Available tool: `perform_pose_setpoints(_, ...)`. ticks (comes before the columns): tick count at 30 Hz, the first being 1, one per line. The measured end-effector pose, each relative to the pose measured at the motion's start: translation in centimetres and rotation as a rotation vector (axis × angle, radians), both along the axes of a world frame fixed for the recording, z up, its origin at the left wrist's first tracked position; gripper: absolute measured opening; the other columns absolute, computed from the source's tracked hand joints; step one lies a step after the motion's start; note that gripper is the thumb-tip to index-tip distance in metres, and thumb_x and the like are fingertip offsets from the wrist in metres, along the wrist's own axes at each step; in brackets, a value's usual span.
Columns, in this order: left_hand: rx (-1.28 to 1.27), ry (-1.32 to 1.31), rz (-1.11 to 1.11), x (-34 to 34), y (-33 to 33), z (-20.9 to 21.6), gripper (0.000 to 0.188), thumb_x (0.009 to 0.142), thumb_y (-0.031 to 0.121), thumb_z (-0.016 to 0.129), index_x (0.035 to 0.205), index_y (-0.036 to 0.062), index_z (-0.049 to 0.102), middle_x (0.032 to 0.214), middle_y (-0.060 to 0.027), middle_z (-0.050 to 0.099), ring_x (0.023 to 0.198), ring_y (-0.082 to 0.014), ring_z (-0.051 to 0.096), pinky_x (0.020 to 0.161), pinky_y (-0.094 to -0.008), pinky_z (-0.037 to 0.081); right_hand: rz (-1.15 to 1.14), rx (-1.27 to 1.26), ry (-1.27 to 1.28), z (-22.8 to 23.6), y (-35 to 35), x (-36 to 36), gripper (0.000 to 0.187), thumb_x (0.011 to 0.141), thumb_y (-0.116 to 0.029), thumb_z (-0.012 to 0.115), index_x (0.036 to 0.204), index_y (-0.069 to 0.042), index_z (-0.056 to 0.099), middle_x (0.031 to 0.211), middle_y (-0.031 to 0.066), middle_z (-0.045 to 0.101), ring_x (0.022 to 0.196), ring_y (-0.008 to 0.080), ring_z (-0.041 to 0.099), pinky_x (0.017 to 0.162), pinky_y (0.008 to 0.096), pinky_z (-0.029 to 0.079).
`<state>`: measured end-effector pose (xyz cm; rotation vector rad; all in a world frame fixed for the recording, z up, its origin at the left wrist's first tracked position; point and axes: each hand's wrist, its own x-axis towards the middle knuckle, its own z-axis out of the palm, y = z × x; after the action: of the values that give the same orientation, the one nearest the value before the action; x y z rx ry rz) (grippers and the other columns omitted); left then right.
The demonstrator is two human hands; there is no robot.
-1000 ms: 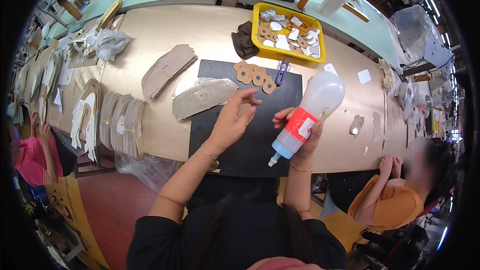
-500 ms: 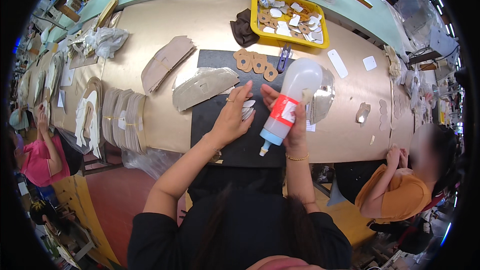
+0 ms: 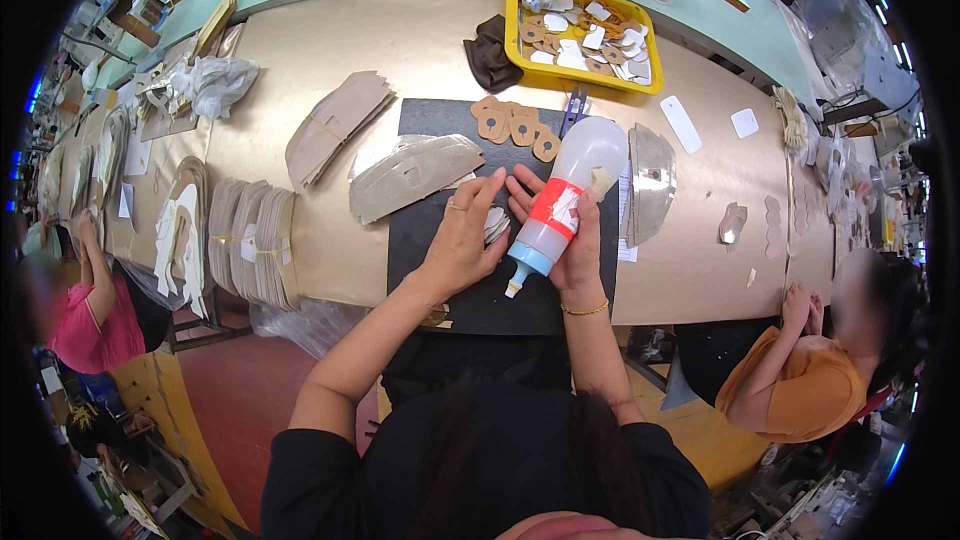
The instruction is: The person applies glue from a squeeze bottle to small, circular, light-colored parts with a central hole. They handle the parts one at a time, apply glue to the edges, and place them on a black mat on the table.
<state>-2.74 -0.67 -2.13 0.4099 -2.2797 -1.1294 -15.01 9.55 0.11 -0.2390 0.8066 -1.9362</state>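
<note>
My right hand (image 3: 578, 265) is closed around a translucent squeeze bottle (image 3: 594, 148) with a red label and a blue nozzle cap. The bottle lies slanted in the palm, its nozzle pointing down and toward me. Beside it, my left hand (image 3: 458, 240) is closed on a small stack of white cut pieces (image 3: 495, 224), partly hidden by the fingers. Both hands are over a black mat (image 3: 430, 280). Past them lie several tan pieces with holes (image 3: 523, 130) and a pair of thread snips (image 3: 575, 108), partly behind the bottle.
A yellow tray (image 3: 655, 75) of small pieces stands at the back, by a dark cloth (image 3: 490, 55). Left are curved grey panels (image 3: 415, 178), beige panels (image 3: 335, 130) and tied stacks (image 3: 255, 235). Clear-windowed panels (image 3: 650, 185) lie right. People sit at both sides, one in orange (image 3: 800, 385).
My right hand has shifted slightly left with the bottle, bringing its nozzle nearer the left hand. The left hand keeps hold of the white pieces.
</note>
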Motion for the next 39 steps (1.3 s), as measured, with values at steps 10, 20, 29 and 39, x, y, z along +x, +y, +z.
perform_pose_setpoints(10,-0.154,-0.006,0.068,1.2,-0.2,0.8,0.080,0.070,-0.002,0.069,0.139,0.0013,0.027,0.108,-0.0149,0.051,0.098,-0.0296,0.052,0.089,-0.0381,0.041,0.058,-0.022,-0.052,-0.5,-0.6,0.7,0.079,0.090,-0.054,0.041,0.137,0.007,0.023,0.137,0.0263,0.037,0.129,0.0352,0.038,0.108,0.0410,0.031)
perform_pose_setpoints(20,-0.226,-0.089,-0.040,1.9,1.6,1.1,0.072,0.074,0.002,0.064,0.138,0.0047,0.032,0.105,-0.0130,0.051,0.097,-0.0305,0.048,0.085,-0.0409,0.037,0.030,-0.030,-0.005,-0.2,-0.2,0.3,0.082,0.090,-0.058,0.037,0.134,0.011,0.028,0.137,0.0272,0.038,0.128,0.0355,0.038,0.108,0.0403,0.030)
perform_pose_setpoints(29,-0.298,0.144,-0.100,2.0,0.8,1.3,0.063,0.072,-0.006,0.058,0.131,0.0096,0.043,0.103,-0.0106,0.050,0.096,-0.0291,0.050,0.085,-0.0388,0.041,-0.076,-0.051,0.021,0.6,0.5,-0.6,0.071,0.089,-0.061,0.034,0.090,0.007,0.054,0.125,0.0295,0.046,0.123,0.0404,0.043,0.104,0.0456,0.035)
perform_pose_setpoints(39,-0.300,-0.107,-0.049,1.8,0.3,1.1,0.082,0.061,-0.002,0.069,0.135,0.0068,0.036,0.105,-0.0083,0.055,0.099,-0.0273,0.051,0.090,-0.0381,0.036,-0.008,-0.098,0.019,-0.6,1.2,0.1,0.074,0.086,-0.064,0.036,0.099,0.007,0.054,0.127,0.0295,0.045,0.123,0.0373,0.044,0.106,0.0436,0.032)
